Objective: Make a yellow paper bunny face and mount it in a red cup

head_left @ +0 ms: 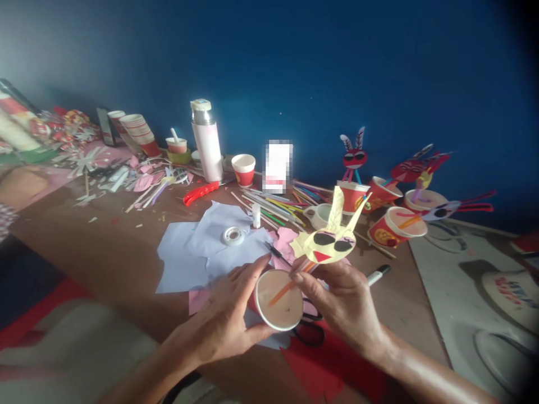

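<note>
My left hand (pixel 229 317) is wrapped round a paper cup (pixel 279 322), whose mouth tilts toward me. Pinched between the fingers of my right hand (pixel 347 300) is an orange straw (pixel 281 293) that runs down into this cup. At the straw's upper end sits a pale yellow paper bunny face (pixel 330 246) with two long ears, dark eye patches and a red triangular mouth. Black-handled scissors (pixel 309 332) lie partly hidden behind the cup and my right hand. A black pen (pixel 278 253) rests just beyond the cup.
Light blue paper (pixel 181 252) carries a roll of tape (pixel 233 235). A red-handled cutter (pixel 201 193), a white bottle (pixel 207 147) and colored sticks (pixel 273 207) lie or stand farther back. Cups with paper figures (pixel 389 227) stand at right. Paper scraps (pixel 143 182) litter the left.
</note>
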A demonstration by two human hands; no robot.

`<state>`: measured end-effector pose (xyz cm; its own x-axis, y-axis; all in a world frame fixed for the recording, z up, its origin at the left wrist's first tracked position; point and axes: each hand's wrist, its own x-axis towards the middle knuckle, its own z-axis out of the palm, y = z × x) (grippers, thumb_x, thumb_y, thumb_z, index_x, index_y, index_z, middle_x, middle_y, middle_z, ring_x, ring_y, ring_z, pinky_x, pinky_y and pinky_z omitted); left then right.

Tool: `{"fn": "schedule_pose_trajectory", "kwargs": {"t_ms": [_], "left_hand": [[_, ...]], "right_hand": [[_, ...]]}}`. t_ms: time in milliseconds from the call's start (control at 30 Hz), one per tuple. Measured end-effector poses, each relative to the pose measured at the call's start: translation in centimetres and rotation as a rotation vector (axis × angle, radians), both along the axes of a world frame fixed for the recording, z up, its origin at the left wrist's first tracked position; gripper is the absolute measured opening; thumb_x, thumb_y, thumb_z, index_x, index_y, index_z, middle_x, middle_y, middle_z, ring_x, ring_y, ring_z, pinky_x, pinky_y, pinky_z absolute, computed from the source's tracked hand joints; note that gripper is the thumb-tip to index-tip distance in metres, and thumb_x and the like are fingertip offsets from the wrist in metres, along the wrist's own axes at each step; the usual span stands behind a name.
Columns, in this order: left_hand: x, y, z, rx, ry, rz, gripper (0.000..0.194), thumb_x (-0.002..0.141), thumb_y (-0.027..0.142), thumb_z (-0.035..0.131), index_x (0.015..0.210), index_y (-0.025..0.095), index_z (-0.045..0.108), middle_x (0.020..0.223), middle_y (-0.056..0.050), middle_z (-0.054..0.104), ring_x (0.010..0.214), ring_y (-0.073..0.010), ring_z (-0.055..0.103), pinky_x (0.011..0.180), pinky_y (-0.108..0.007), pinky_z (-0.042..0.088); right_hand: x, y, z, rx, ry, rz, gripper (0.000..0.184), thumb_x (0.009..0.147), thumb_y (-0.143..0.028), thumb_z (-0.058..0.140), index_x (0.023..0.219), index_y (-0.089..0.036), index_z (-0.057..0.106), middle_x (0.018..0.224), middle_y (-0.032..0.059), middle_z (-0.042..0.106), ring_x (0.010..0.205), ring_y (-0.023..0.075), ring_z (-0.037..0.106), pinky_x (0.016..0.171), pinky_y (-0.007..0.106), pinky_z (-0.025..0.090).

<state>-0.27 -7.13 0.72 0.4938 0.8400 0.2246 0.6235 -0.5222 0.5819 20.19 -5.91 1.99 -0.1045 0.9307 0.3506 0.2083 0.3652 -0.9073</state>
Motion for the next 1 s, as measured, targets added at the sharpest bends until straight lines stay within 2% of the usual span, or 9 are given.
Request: {"fn": "schedule_pose_trajectory", "kwargs": {"t_ms": [200, 433, 567, 733, 867, 1000], "left_hand": [[0.4, 0.0, 0.2, -0.020, -0.016, -0.019, 0.087, 0.075, 0.036, 0.070, 0.146, 0.026, 0.020, 0.130, -0.014, 0.055, 0.114, -0.0332, 0.056, 0.096, -0.047, 0.046], [0.2, 0.1, -0.2, -0.003, -0.013, 0.038, 0.093, 0.075, 0.038, 0.071, 0.147, 0.030, 0.013, 0.133, -0.014, 0.053, 0.116, -0.0336, 0.055, 0.096, -0.047, 0.048], [-0.5, 0.3, -1.3, -0.028, -0.094, 0.079, 0.099, 0.071, 0.041, 0.074, 0.147, 0.035, 0.011, 0.134, -0.009, 0.054, 0.116, -0.0349, 0.057, 0.094, -0.047, 0.051], [-0.6, 0.1, -3.4, -0.135, -0.277, 0.152, 0.094, 0.073, 0.034, 0.073, 0.146, 0.037, 0.014, 0.137, -0.006, 0.051, 0.121, -0.0345, 0.052, 0.099, -0.046, 0.049], [0.0, -0.2, -4.7, -0.239, -0.409, 0.166, 0.090, 0.074, 0.030, 0.072, 0.145, 0.035, 0.017, 0.143, -0.009, 0.043, 0.126, -0.0342, 0.047, 0.101, -0.048, 0.047], [0.2, -0.3, -4.7, -0.295, -0.442, 0.159, 0.089, 0.074, 0.030, 0.073, 0.145, 0.035, 0.019, 0.143, -0.010, 0.042, 0.125, -0.0344, 0.047, 0.102, -0.050, 0.045]], "right_hand": [[-0.3, -0.2, 0.2, 0.119, -0.156, -0.041, 0.010, 0.081, -0.023, 0.067, 0.073, -0.017, 0.065, 0.062, -0.0002, 0.069, 0.053, 0.0119, 0.060, 0.051, 0.021, 0.048], [-0.6, -0.4, -0.3, 0.077, -0.230, -0.008, 0.011, 0.083, -0.024, 0.064, 0.074, -0.018, 0.066, 0.064, 0.0009, 0.071, 0.055, 0.0135, 0.065, 0.049, 0.020, 0.050], [-0.8, -0.2, -0.2, 0.094, -0.184, -0.018, 0.008, 0.082, -0.022, 0.064, 0.075, -0.019, 0.067, 0.068, 0.0021, 0.072, 0.060, 0.0159, 0.067, 0.054, 0.023, 0.052], [-0.9, -0.1, -0.2, 0.151, -0.045, -0.006, 0.005, 0.081, -0.017, 0.064, 0.081, -0.021, 0.066, 0.078, 0.0015, 0.073, 0.069, 0.0162, 0.068, 0.067, 0.026, 0.055], [-0.6, -0.2, -0.2, 0.086, -0.173, 0.058, 0.008, 0.081, -0.015, 0.059, 0.078, -0.020, 0.063, 0.074, 0.0015, 0.069, 0.068, 0.0168, 0.065, 0.069, 0.029, 0.053], [-0.4, -0.1, 0.2, 0.091, -0.273, 0.097, 0.010, 0.081, -0.017, 0.053, 0.076, -0.020, 0.061, 0.068, 0.0020, 0.065, 0.060, 0.0161, 0.060, 0.063, 0.029, 0.052]]}}
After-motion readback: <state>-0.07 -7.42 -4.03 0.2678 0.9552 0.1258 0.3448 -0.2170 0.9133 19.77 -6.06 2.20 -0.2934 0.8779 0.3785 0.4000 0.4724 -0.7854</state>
